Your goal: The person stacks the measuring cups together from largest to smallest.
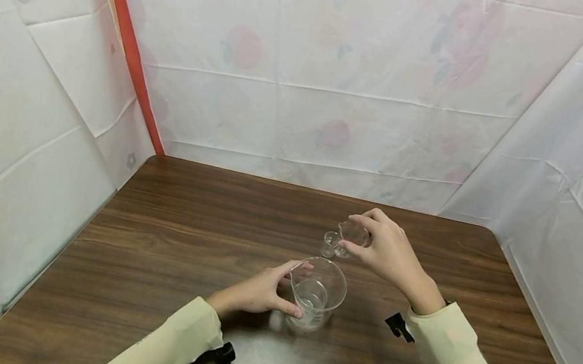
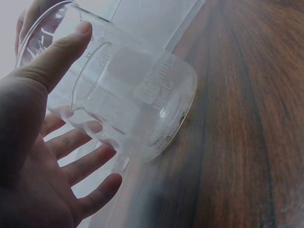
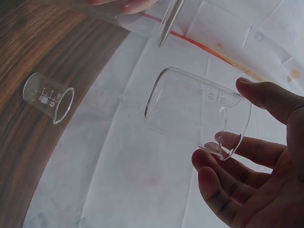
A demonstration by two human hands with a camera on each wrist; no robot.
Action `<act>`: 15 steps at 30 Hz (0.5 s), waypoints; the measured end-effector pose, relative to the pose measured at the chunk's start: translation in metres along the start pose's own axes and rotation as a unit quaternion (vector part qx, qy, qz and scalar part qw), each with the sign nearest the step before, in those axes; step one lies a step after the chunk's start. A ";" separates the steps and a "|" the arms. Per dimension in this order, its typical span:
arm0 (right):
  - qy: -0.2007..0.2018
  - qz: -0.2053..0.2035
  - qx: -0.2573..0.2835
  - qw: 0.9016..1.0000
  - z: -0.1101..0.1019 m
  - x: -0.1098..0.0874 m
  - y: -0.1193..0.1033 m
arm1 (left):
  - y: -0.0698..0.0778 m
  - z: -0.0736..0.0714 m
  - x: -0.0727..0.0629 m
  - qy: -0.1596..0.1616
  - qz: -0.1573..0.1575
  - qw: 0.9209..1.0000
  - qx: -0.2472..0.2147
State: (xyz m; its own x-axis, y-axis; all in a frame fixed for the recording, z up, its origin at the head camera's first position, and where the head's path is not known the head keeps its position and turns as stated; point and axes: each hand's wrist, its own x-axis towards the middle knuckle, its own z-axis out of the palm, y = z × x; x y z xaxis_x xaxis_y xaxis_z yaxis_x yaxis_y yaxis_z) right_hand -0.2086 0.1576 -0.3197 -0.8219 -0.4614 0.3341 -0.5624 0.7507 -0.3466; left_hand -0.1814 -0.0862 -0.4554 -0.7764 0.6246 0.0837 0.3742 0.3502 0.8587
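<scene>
In the head view a large clear glass beaker (image 1: 333, 303) stands on the table, with a smaller beaker (image 1: 311, 294) inside it. My left hand (image 1: 260, 292) holds the large beaker from its left side, thumb on the near wall and fingers on the far side. Printed volume marks show on the nested glass (image 2: 156, 95) in the left wrist view. My right hand (image 1: 389, 251) pinches a 50 ml beaker (image 3: 185, 111) near its rim, above the table. Left of that one, a tiny beaker (image 1: 328, 245) stands upright on the wood, untouched.
The dark wooden table (image 1: 170, 239) ends at a white printed curtain (image 1: 290, 123) behind and similar sheets on both sides. A red strip (image 1: 128, 43) runs down the left rear corner. Black wrist straps (image 1: 399, 326) hang by the sleeves.
</scene>
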 end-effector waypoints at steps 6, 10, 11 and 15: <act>0.001 -0.006 0.006 1.000 -0.001 -0.001 -0.002 | 0.000 0.000 0.000 0.001 0.001 1.000 -0.002; -0.001 -0.009 0.010 1.000 -0.001 -0.002 -0.002 | 0.000 0.000 0.000 0.000 0.000 1.000 -0.003; -0.001 -0.009 0.010 1.000 -0.001 -0.002 -0.002 | 0.000 0.000 0.000 0.000 -0.001 1.000 -0.004; -0.001 -0.012 0.010 1.000 -0.001 -0.002 -0.004 | 0.000 0.000 0.000 0.001 -0.002 1.000 -0.004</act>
State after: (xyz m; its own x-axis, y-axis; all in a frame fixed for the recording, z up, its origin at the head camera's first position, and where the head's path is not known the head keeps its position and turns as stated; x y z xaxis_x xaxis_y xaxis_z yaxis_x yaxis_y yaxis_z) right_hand -0.2047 0.1566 -0.3181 -0.8088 -0.4793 0.3406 -0.5828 0.7305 -0.3560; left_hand -0.1815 -0.0864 -0.4558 -0.7788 0.6220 0.0818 0.3677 0.3470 0.8628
